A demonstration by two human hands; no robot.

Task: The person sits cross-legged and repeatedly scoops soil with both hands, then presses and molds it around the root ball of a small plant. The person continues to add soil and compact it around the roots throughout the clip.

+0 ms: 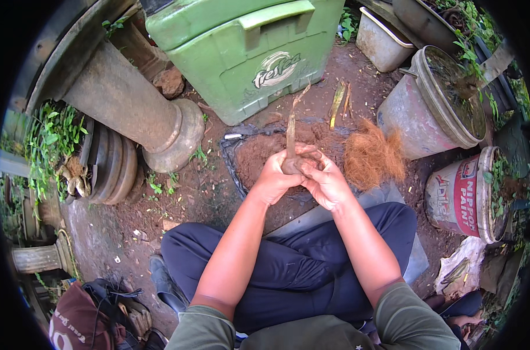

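My left hand (272, 179) and my right hand (326, 179) are cupped together in front of me, closed around a brown lump of soil (290, 166). A dry, pointed brown plant stem (291, 129) stands up out of the lump. Whether roots or a bulb sit inside, the fingers and soil hide. Beneath the hands, loose brown soil (251, 156) is heaped on black plastic sheeting (229, 163). To the right of the hands lies a tangled wad of orange-brown fibre (373, 154), like coconut fibre.
A large green cool box (236, 64) stands ahead. On the right are a water-filled bucket (414, 114) and a paint bucket (457, 189). A stone pedestal (125, 93) leans at the left. Cut stalks (337, 105) lie beyond the soil; a brown bag (84, 318) sits lower left.
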